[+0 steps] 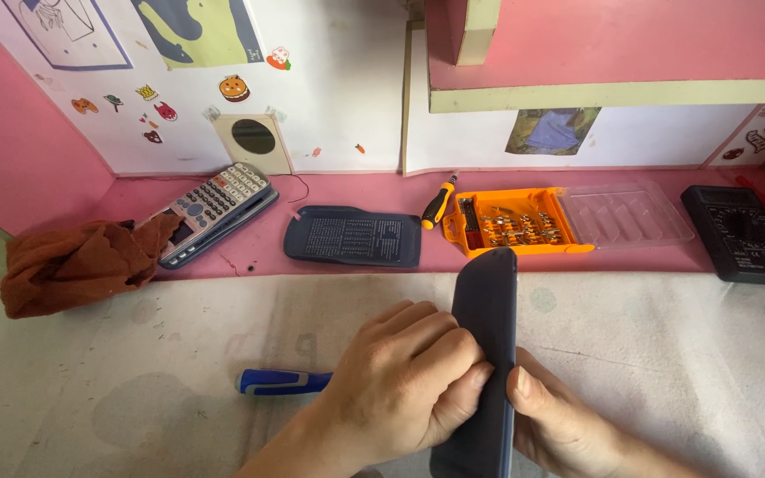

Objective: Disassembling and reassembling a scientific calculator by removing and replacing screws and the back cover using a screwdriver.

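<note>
Standing on edge over the pale cloth-covered desk, a dark blue slab-shaped device is clamped between both hands: left hand curled over its near face, right hand behind it, mostly hidden, only the thumb clear; the lower end runs out of view. A blue-handled tool lies just left, its tip hidden under the left hand. Further back: a matching dark cover, yellow-handled screwdriver, orange bit case with clear lid open, calculator partly under a brown rag, and a black meter with its leads cut off at the edge.
</note>
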